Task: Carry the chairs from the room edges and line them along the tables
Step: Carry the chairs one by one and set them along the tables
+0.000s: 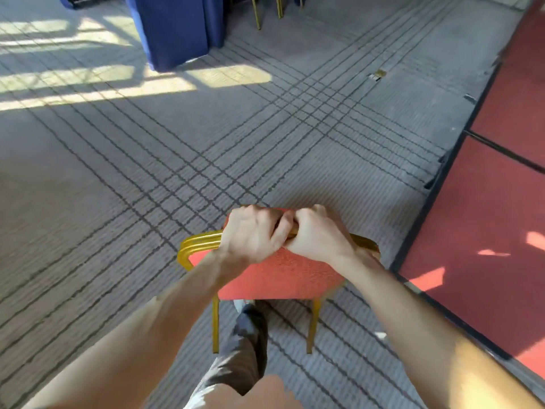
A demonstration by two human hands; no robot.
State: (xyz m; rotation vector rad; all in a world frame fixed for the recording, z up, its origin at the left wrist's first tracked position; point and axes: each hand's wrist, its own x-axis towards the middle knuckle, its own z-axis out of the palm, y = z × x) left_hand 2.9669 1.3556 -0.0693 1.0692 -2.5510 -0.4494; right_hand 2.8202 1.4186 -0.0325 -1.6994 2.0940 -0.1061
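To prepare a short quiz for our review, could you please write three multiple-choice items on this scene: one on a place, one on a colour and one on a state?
1. Where is the blue-draped table relative to the held chair?
A. Ahead, at the top of the view
B. Directly under the chair
C. Touching its backrest

2. What colour is the chair's frame?
A. Silver
B. Black
C. Gold

3. How do the hands hold the chair?
A. Only one hand grips it
B. Both grip the backrest's top rail, side by side
C. Neither touches it

Answers:
1 A: a wide stretch of carpet lies between the two.
2 C: the top rail and the legs are gold.
3 B: the left hand and the right hand both curl round the rail, next to each other.
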